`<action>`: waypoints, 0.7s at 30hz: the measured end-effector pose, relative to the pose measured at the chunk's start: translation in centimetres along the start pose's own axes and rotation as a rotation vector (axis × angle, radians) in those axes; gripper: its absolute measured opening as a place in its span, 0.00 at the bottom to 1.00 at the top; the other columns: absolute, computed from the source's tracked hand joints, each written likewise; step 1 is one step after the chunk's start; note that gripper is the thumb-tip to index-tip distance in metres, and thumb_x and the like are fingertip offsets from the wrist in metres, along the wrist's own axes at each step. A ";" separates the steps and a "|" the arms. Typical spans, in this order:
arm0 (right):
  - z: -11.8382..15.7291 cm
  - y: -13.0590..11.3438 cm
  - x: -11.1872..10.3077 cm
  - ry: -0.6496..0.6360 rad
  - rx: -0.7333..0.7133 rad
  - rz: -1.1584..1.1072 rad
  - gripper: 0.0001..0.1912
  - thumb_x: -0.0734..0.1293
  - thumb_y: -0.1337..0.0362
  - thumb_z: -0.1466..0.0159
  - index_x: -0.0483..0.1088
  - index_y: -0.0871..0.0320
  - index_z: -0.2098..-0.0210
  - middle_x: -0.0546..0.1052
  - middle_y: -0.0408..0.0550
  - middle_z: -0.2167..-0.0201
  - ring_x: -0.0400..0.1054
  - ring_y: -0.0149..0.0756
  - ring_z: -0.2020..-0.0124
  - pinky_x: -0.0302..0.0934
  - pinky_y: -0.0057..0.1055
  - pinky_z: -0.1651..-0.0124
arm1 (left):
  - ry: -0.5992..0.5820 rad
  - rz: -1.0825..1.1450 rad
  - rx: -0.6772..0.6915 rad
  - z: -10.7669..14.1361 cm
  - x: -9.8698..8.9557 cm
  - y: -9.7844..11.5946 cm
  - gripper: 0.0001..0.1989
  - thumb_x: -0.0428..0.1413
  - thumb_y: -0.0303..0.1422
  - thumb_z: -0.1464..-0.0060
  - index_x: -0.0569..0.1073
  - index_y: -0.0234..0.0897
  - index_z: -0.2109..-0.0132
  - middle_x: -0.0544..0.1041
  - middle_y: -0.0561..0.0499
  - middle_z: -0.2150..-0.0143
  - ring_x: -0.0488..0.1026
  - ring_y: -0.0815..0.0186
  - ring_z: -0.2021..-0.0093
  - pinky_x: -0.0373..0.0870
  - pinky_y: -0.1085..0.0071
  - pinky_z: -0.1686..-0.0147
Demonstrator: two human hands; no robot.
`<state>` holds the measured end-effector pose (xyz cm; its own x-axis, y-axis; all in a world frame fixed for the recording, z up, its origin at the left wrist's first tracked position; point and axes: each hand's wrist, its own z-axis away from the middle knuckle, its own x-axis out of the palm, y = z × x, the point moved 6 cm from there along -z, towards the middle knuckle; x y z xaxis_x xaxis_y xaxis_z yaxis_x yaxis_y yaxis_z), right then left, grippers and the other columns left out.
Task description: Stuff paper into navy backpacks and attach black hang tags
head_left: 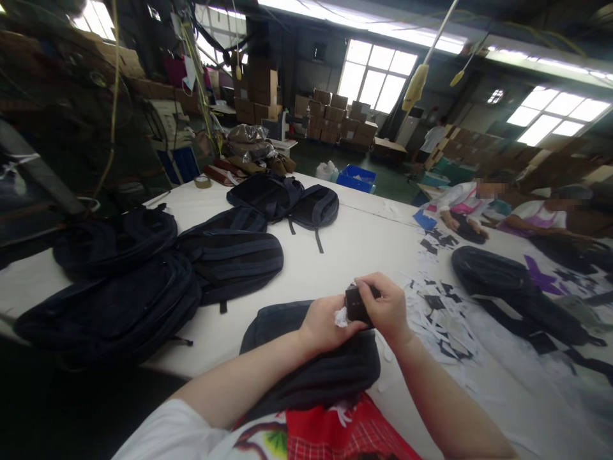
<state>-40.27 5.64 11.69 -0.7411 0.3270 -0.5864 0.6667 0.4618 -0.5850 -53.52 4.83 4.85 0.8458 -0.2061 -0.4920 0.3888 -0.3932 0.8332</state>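
Both hands come together over a dark backpack (335, 369) lying on the white table right before me. Between them is a small flat black square (356, 308), like a label or patch, with tiny pale marks on its face. My left hand (322, 324) is closed on its left and lower edge, and a crumpled white scrap (341, 317) pokes out by those fingers. With thumb and fingers, my right hand (389, 308) pinches the upper right part of the same square. Fingers behind the square are hidden.
Several dark backpacks (239, 259) lie to the left and at the back. Black and white scraps (443, 313) litter the table (364, 236) on the right, near another backpack (493, 271). Two people (472, 198) work across the right side. A blue bin (357, 177) stands beyond.
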 end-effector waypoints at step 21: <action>-1.8 0.4 0.2 -0.343 0.208 -0.316 0.34 0.65 0.54 0.38 0.56 0.48 0.34 0.72 0.53 0.43 0.71 0.27 0.77 0.68 0.28 0.75 | -0.177 0.108 0.038 -0.7 -0.2 -1.2 0.12 0.60 0.40 0.49 0.76 0.36 0.63 0.77 0.53 0.69 0.69 0.67 0.70 0.66 0.72 0.65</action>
<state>-40.30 7.38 12.42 -0.8634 -0.1078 -0.4929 0.4421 0.3091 -0.8420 -53.94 6.01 4.11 0.8034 -0.4018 -0.4395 0.2821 -0.3932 0.8751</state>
